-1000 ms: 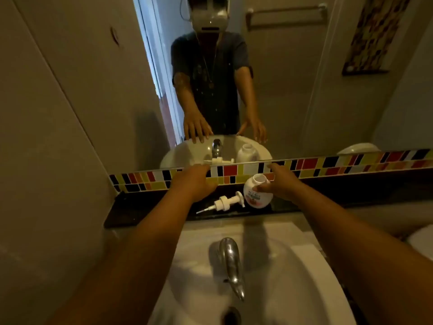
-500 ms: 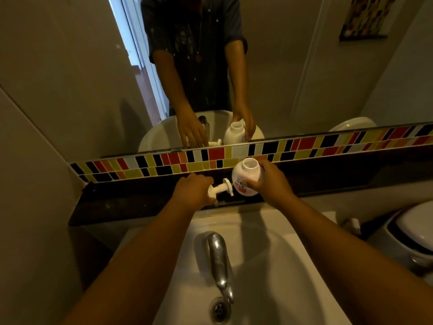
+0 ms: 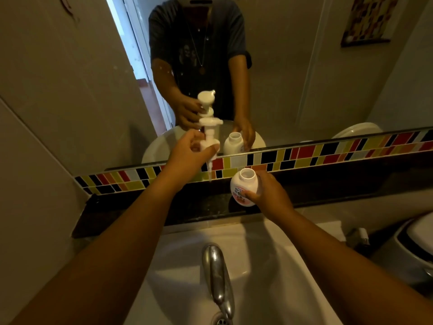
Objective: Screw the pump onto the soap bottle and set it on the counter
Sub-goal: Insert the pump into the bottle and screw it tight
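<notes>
The white soap bottle [image 3: 243, 186] with a pink label stands upright on the dark counter ledge [image 3: 192, 207], its mouth uncapped. My right hand [image 3: 269, 195] grips its right side. My left hand [image 3: 189, 153] holds the white pump [image 3: 209, 134] upright in the air, up and left of the bottle, with the dip tube hanging down. Pump and bottle are apart. The mirror behind repeats both.
A white sink [image 3: 269, 266] with a chrome tap [image 3: 218, 277] lies below the ledge. A strip of coloured tiles [image 3: 304, 156] runs under the mirror [image 3: 304, 78]. A toilet [image 3: 417, 242] sits at the right edge. A wall closes the left side.
My left hand picked the pump up off the ledge and raised it upright. My right hand stayed on the bottle, which still stands on the ledge.
</notes>
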The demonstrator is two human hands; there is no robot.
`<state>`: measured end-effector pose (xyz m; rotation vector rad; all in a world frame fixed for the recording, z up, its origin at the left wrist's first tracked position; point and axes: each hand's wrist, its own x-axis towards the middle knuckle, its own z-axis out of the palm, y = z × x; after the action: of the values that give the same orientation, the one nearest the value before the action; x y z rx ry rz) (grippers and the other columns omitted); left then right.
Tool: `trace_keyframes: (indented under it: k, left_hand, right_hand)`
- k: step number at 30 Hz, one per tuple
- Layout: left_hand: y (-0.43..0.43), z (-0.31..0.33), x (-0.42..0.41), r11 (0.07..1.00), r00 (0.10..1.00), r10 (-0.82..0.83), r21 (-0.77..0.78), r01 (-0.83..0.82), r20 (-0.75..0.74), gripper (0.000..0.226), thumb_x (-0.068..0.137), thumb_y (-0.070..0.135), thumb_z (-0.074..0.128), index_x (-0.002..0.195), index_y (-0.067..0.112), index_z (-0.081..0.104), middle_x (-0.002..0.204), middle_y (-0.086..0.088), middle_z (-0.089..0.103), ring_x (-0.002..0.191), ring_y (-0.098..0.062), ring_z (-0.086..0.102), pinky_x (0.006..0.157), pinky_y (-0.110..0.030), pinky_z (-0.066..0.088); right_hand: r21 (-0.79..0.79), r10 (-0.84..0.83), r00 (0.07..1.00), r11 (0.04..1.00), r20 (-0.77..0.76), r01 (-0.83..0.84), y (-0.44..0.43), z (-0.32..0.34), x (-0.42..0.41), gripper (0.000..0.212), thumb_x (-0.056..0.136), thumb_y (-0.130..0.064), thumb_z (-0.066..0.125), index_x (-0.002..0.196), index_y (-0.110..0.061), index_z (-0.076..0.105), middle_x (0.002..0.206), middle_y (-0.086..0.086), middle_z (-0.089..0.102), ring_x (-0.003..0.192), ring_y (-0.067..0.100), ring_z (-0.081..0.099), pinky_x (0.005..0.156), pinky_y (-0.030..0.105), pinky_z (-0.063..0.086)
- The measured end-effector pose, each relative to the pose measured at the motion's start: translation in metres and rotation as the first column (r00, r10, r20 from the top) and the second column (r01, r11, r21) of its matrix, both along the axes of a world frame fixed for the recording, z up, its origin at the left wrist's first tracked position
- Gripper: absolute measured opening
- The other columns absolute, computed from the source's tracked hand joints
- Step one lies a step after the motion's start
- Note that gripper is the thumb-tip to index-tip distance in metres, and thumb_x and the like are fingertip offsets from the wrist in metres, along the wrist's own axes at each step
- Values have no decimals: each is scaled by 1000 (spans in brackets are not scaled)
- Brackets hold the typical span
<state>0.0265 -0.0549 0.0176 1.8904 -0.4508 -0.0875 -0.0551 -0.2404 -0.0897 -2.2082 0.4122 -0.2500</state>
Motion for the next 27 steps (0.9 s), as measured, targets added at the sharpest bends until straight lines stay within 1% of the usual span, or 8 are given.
trace_keyframes:
  k: [3,5,9,13,15,18,22,27]
  left_hand:
    - [-14,6,-7,990,998,35,-137,-41,-48,56,84,35,67,133,25,42,129,1,58,111,-15,59,86,-31,51]
    - [-24,4,-13,982,998,28,-184,-38,-58,59,85,31,67,136,25,40,132,-1,58,113,-16,58,92,-35,50]
    - [-39,-11,-19,985,997,-51,-170,42,-51,59,84,26,70,136,23,42,128,3,59,109,-10,59,86,-24,52]
    - [-49,-28,-21,992,991,-104,-80,98,-79,58,81,30,73,132,28,45,120,11,59,100,-1,59,78,-19,49]
    - [-53,-35,-20,990,986,-129,-62,123,-105,59,79,29,75,131,29,47,118,12,61,101,-2,59,77,-18,48]
    - [-56,-45,-18,990,982,-142,-14,141,-123,59,78,27,76,130,27,50,118,10,62,103,-6,59,71,-15,45]
    - [-58,-54,-13,992,980,-127,-10,127,-152,58,79,23,75,131,24,50,126,4,61,107,-9,57,71,-15,44]
    - [-61,-54,-6,985,969,-168,-3,170,-179,57,80,22,73,132,21,51,129,1,61,113,-15,58,83,-25,48]
  right_hand:
    - [13,-9,1000,1000,0,9,0,-4,2,64,70,-37,77,125,-24,46,129,5,56,117,25,56,91,43,50]
    - [23,-11,1000,1000,1,11,-1,-6,3,64,70,-37,77,125,-24,46,130,5,56,117,25,56,91,42,49]
    - [21,5,1000,1000,18,-6,-1,-8,5,64,71,-37,76,125,-23,46,130,6,54,116,26,56,89,42,51]
    - [12,-8,1000,1000,18,8,1,-9,6,63,72,-40,75,125,-23,47,130,6,55,114,26,57,89,42,51]
    - [-4,-6,1000,1000,15,6,1,-9,7,62,72,-40,74,124,-22,46,130,7,54,114,27,57,90,43,51]
    - [-15,-10,1000,1000,-1,10,0,-10,7,64,73,-41,73,127,-21,45,131,8,53,115,28,56,92,45,50]
    - [-24,-2,1000,1000,-14,2,0,-10,10,65,74,-41,73,128,-20,44,134,9,51,117,28,55,93,44,50]
    - [10,-9,1000,1000,5,9,0,-12,10,66,74,-38,73,130,-18,44,135,10,51,118,29,54,94,43,48]
